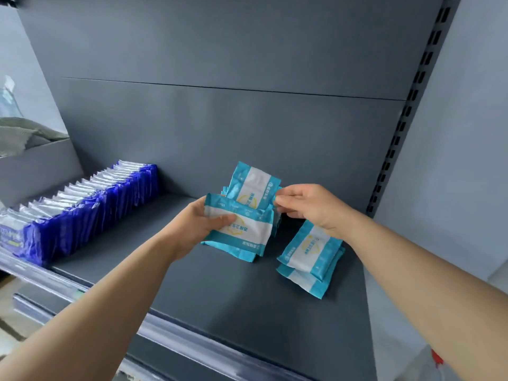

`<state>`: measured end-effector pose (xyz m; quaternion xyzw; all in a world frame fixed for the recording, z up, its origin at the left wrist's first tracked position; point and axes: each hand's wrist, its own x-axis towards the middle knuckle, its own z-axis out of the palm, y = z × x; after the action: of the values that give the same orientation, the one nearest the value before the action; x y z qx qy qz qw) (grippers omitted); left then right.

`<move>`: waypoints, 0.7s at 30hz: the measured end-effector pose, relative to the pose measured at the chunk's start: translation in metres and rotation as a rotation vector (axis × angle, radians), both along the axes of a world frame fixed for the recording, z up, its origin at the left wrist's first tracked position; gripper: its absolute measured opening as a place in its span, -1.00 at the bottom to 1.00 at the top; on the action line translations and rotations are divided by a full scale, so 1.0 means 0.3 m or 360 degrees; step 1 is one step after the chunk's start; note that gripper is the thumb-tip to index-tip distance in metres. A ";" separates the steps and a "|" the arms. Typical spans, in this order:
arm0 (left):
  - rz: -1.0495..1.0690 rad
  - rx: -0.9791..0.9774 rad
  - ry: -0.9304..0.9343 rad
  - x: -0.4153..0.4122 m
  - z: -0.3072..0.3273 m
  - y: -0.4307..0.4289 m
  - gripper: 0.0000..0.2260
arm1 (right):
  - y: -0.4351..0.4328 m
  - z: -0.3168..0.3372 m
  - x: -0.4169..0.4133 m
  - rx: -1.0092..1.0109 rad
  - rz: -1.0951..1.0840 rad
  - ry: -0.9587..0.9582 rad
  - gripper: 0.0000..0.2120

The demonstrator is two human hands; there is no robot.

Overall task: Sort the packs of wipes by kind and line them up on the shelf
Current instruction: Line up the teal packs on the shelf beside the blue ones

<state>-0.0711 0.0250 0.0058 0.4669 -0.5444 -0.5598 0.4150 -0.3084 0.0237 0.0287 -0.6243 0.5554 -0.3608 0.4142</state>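
Observation:
A row of dark blue and silver wipe packs (pixel 90 204) stands upright along the left of the grey shelf (pixel 220 292). My left hand (pixel 200 224) grips a small stack of teal and white wipe packs (pixel 242 232) just above the shelf's middle. My right hand (pixel 308 207) pinches the right edge of another teal pack (pixel 253 185) that stands tilted behind the stack. Two more teal packs (pixel 310 257) lie stacked flat on the shelf, below my right wrist.
A clear plastic price rail (pixel 176 331) runs along the shelf's front edge. A slotted upright (pixel 406 111) borders the shelf on the right. At the far left a grey box (pixel 35 160) holds cloth. A white bag (pixel 428 364) shows at the bottom right.

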 end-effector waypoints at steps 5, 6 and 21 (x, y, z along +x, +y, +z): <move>-0.0303 0.0040 -0.0006 0.071 0.012 -0.063 -0.80 | -0.021 0.013 0.122 0.0030 -0.0163 -0.0222 -0.95; -0.0342 0.0041 -0.0007 0.085 0.011 -0.075 -0.82 | -0.020 0.017 0.137 0.0017 -0.0209 -0.0213 -0.94; -0.0384 -0.0091 -0.0270 0.247 -0.030 -0.220 -0.59 | 0.058 -0.002 0.223 -0.0123 -0.0736 0.0369 -0.83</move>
<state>0.0030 -0.0411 -0.0033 0.4318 -0.6454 -0.5484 0.3103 -0.2415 0.0410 0.0281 -0.5334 0.7128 -0.3929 0.2302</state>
